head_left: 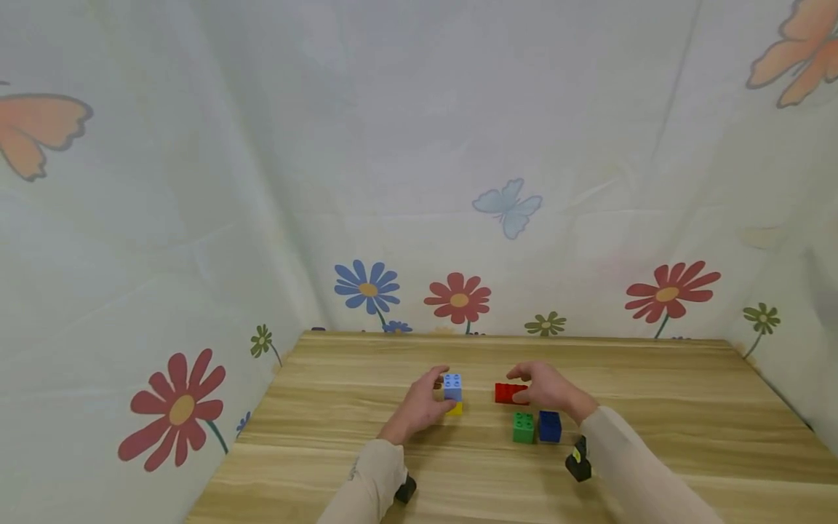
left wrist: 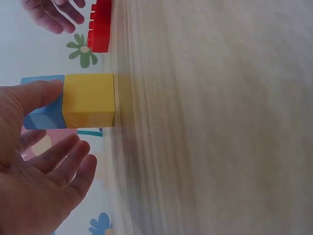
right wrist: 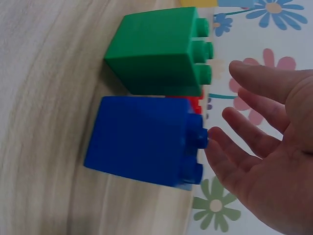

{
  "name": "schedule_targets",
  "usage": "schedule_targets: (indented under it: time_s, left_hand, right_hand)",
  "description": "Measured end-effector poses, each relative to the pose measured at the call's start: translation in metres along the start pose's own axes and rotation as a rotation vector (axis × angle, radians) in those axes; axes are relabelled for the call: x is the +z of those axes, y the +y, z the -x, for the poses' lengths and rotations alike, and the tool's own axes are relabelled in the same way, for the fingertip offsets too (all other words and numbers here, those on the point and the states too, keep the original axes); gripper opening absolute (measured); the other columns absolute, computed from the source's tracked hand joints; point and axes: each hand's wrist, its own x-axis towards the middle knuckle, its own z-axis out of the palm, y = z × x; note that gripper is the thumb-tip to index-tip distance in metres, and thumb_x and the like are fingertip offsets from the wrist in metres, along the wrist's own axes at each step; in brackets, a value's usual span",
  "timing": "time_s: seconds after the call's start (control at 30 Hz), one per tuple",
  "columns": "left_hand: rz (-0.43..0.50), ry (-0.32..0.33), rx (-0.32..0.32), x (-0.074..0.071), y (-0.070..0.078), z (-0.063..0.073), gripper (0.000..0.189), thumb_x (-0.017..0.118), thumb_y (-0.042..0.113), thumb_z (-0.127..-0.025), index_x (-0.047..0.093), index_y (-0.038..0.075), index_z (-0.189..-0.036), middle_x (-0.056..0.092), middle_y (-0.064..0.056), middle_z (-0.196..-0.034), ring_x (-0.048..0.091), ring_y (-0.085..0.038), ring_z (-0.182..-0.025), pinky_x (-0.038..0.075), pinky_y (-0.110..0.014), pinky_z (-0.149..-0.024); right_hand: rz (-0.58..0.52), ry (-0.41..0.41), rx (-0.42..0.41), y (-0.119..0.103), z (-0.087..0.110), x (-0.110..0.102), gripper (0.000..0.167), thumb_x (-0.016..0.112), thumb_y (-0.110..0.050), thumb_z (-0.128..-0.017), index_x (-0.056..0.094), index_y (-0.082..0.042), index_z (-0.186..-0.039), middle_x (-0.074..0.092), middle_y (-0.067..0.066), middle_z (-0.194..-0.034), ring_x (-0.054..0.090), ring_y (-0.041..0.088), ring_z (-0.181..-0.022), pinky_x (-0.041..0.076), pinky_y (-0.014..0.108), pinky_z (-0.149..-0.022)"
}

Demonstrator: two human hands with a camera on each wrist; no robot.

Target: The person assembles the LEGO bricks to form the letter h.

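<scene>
Along the left side, a pale cloth backdrop (head_left: 229, 182) hangs behind a wooden table (head_left: 314, 437), printed with an orange butterfly (head_left: 46, 131) and a large red flower (head_left: 182, 411). Next, a person's left hand (head_left: 419, 406), in a cream sleeve (head_left: 369, 473), comes from the near edge and grasps a light blue brick (head_left: 452, 389), thumb on its near side and a finger curled behind it. That brick sits squarely on top of a yellow brick (left wrist: 90, 100), which stands upright on the tabletop. Further right, near the stack but apart from it, a long red brick (head_left: 505, 394) lies on the table with its studs up. Nearer the person than the red brick stand a green brick (head_left: 523, 428) and, just beside it on the right, a dark blue brick (head_left: 550, 428), both studs up. Over the red brick's right end is the right hand (head_left: 550, 386), its grip loose, fingers spread and holding nothing. At the far right, the backdrop shows another red flower (head_left: 668, 294) and, higher up, another orange butterfly (head_left: 799, 54)
</scene>
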Motion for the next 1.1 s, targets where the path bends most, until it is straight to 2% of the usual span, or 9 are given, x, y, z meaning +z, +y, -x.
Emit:
schedule_targets:
  time_s: [0.2, 0.53, 0.67, 0.87, 1.1]
  left_hand:
    - [0.007, -0.003, -0.015, -0.001, 0.003, 0.001, 0.061, 0.07, 0.014, -0.086, 0.041, 0.006, -0.139, 0.053, -0.016, -0.124, 0.051, -0.031, -0.114, 0.043, -0.046, -0.093]
    - [0.029, -0.011, 0.004, 0.003, -0.006, -0.001, 0.054, 0.072, 0.01, -0.084, 0.047, 0.008, -0.132, 0.059, -0.01, -0.111, 0.055, -0.025, -0.101, 0.045, -0.044, -0.089]
    - [0.015, -0.008, -0.005, 0.004, -0.005, -0.001, 0.053, 0.071, 0.009, -0.085, 0.047, 0.009, -0.132, 0.059, -0.007, -0.107, 0.055, -0.023, -0.096, 0.046, -0.042, -0.087]
    - [-0.004, -0.013, -0.045, 0.004, -0.004, -0.001, 0.053, 0.071, 0.01, -0.084, 0.047, 0.012, -0.131, 0.059, -0.005, -0.104, 0.054, -0.02, -0.091, 0.045, -0.039, -0.085]
    - [0.005, -0.012, -0.028, 0.002, -0.003, -0.001, 0.052, 0.073, 0.008, -0.082, 0.049, 0.01, -0.129, 0.06, -0.006, -0.102, 0.055, -0.02, -0.088, 0.046, -0.04, -0.081]
  right_hand:
    - [-0.037, 0.009, 0.036, 0.007, -0.006, 0.006, 0.037, 0.07, 0.0, -0.082, 0.062, 0.003, -0.117, 0.06, 0.016, -0.117, 0.051, 0.038, -0.111, 0.041, 0.051, -0.093]
    - [-0.08, 0.001, 0.087, 0.016, -0.015, 0.014, 0.038, 0.07, 0.003, -0.08, 0.062, 0.002, -0.116, 0.062, 0.012, -0.114, 0.056, 0.029, -0.103, 0.047, 0.045, -0.088]
    - [-0.054, -0.019, 0.1, 0.019, -0.02, 0.017, 0.038, 0.071, 0.002, -0.079, 0.063, 0.001, -0.116, 0.062, 0.01, -0.11, 0.057, 0.024, -0.098, 0.046, 0.044, -0.089]
    - [-0.005, -0.032, 0.106, 0.022, -0.021, 0.018, 0.041, 0.073, 0.0, -0.077, 0.062, 0.003, -0.117, 0.062, 0.011, -0.11, 0.057, 0.024, -0.097, 0.044, 0.045, -0.09]
    - [0.032, -0.028, 0.098, 0.024, -0.025, 0.019, 0.038, 0.072, 0.002, -0.077, 0.062, 0.004, -0.114, 0.063, 0.01, -0.104, 0.057, 0.023, -0.092, 0.045, 0.046, -0.089]
